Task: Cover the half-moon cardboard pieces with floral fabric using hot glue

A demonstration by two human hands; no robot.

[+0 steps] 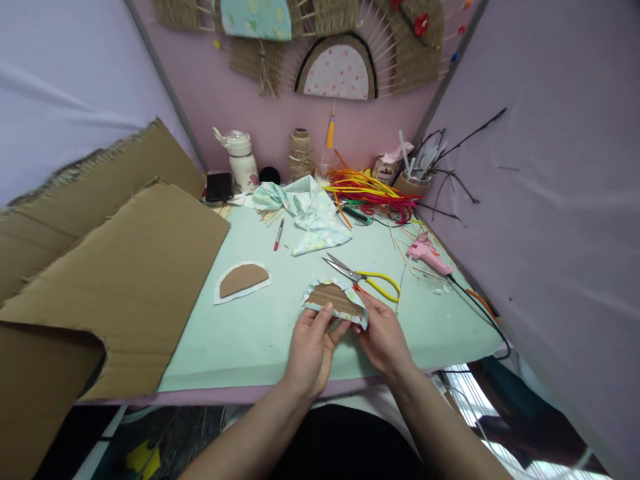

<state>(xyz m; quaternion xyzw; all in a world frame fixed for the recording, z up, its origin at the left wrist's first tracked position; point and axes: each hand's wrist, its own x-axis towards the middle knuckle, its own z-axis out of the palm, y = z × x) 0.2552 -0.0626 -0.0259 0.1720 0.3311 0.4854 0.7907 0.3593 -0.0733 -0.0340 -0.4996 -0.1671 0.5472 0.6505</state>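
Observation:
Between my two hands is a cardboard half-circle [333,297] with patterned fabric folded over its edge, held just above the table. My left hand [311,347] pinches its lower edge, thumb on the cardboard side. On the right end, my right hand [383,333] grips the fabric-covered corner; some fingertips are hidden behind it. Just beyond lie yellow-handled scissors [363,275], blades pointing left and slightly apart. A second cardboard half-circle [244,280] rests to the left on a white fabric piece that shows as a border around it.
Large cardboard sheets [150,267] cover the left side. A red pen [279,235] and crumpled patterned fabric [320,220] lie farther back. At right sits a pink glue gun [430,255] with its cord over the edge. Behind are a white bottle [243,163], a twine spool [300,157] and coloured strands [375,190].

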